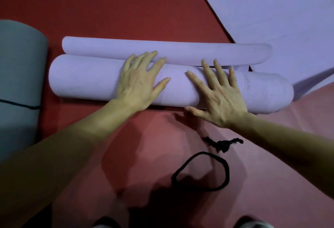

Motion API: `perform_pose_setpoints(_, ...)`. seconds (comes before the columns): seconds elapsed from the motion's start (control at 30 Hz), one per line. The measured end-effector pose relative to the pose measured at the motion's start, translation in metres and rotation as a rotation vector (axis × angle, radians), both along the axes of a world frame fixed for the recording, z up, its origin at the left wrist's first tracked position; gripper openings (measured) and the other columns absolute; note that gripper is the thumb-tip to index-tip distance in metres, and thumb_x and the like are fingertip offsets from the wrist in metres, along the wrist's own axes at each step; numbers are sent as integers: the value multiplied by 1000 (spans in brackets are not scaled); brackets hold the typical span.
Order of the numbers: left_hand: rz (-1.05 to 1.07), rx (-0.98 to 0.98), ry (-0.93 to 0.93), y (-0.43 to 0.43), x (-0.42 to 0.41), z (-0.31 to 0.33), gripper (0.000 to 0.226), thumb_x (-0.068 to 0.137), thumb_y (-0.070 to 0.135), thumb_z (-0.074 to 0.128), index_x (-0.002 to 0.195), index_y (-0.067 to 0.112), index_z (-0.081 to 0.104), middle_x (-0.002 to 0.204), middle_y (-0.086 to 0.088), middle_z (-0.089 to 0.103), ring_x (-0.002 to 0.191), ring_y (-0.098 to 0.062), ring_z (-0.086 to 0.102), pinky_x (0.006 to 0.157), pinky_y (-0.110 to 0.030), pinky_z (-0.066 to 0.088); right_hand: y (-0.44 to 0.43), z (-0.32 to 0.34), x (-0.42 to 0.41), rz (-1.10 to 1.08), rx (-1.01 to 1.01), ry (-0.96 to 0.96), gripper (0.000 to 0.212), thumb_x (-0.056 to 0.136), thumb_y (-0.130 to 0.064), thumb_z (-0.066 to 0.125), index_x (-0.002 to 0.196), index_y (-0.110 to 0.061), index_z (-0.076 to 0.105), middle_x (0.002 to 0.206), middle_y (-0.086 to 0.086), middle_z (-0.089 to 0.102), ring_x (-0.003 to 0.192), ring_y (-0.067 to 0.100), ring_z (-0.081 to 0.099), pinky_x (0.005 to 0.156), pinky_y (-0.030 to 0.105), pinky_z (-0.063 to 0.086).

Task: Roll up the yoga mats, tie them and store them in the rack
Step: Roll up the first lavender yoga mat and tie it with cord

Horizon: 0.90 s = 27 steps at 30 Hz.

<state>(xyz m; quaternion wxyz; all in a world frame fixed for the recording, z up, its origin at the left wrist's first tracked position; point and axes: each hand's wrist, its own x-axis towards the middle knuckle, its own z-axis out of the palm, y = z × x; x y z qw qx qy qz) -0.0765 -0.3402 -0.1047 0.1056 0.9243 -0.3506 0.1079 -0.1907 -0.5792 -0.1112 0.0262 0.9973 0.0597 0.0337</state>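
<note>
A lilac yoga mat [86, 79] lies rolled into a thick cylinder across the red floor, its loose end flap [180, 50] curling up just beyond the roll. My left hand [139, 85] presses flat on the middle of the roll, fingers spread. My right hand [218, 94] rests flat on it to the right, thumb down at the near edge. Both palms lie on top without gripping. A black cord [202, 171] lies in a loop on the floor near me, with a bunched black piece [223, 143] beside it.
A grey rolled mat [19, 68] tied with a black cord stands at the left edge. Another lilac mat [280, 10] lies spread flat at the back right. The floor [117, 10] is a red mat surface. My shoes show at the bottom edge.
</note>
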Motion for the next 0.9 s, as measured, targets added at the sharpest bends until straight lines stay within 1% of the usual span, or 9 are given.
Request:
perform_pose_setpoints(0.07,-60,33,9,2,-4,-3,72,93,66,44,150,23,47,157,-9,45,143,-32,42,120,-55,23,-4,4,12,-10,13,26,97,84,-90,31,164,-37,16,172,16,13,156,47,14,120,72,10)
perform_pose_setpoints(0.17,-72,298,58,3,1,-6,112,75,86,53,162,26,15,169,-4,19,156,-29,14,124,-58,10,-9,8,24,-35,16,75,101,80,-93,30,164,-38,16,171,17,16,154,47,18,121,71,13)
perform_pose_setpoints(0.23,-48,360,58,1,4,-7,124,67,82,67,163,27,9,169,-5,17,156,-30,13,125,-57,9,-9,9,26,-47,15,106,102,79,-93,32,164,-39,15,169,18,21,152,47,24,121,69,16)
perform_pose_setpoints(0.37,-42,278,10,0,-4,-9,121,56,64,87,156,23,33,156,-12,41,143,-35,38,119,-56,25,-5,11,15,-52,39,106,101,79,-88,40,163,-37,18,164,20,32,148,46,32,121,64,22)
perform_pose_setpoints(0.47,-82,160,-84,5,-17,-14,113,52,58,91,148,18,46,145,-15,53,129,-37,51,109,-52,34,3,14,-5,-37,61,58,103,79,-88,43,163,-32,22,164,20,31,151,44,30,123,64,21)
perform_pose_setpoints(0.6,-76,109,-47,18,-46,-9,107,55,62,86,145,16,52,141,-14,56,125,-35,54,106,-50,36,12,17,-32,16,80,43,106,80,-89,45,164,-27,24,167,19,27,155,41,23,123,63,18)
perform_pose_setpoints(0.77,-76,185,40,35,-71,-1,97,65,64,78,145,18,52,142,-14,55,127,-36,54,106,-51,41,20,11,-55,94,86,62,105,83,-89,42,164,-25,24,168,18,26,156,39,21,125,61,14)
perform_pose_setpoints(0.83,-35,186,94,33,-69,5,85,80,73,58,148,20,50,144,-17,54,130,-38,51,109,-52,38,22,8,-55,89,76,56,105,83,-89,43,164,-25,23,168,18,24,156,39,20,125,62,14)
perform_pose_setpoints(0.9,40,250,200,27,-62,14,87,89,79,27,155,24,40,155,-20,43,142,-40,41,118,-54,29,22,6,-53,89,57,54,106,83,-88,43,165,-24,22,168,19,24,156,41,20,124,63,15)
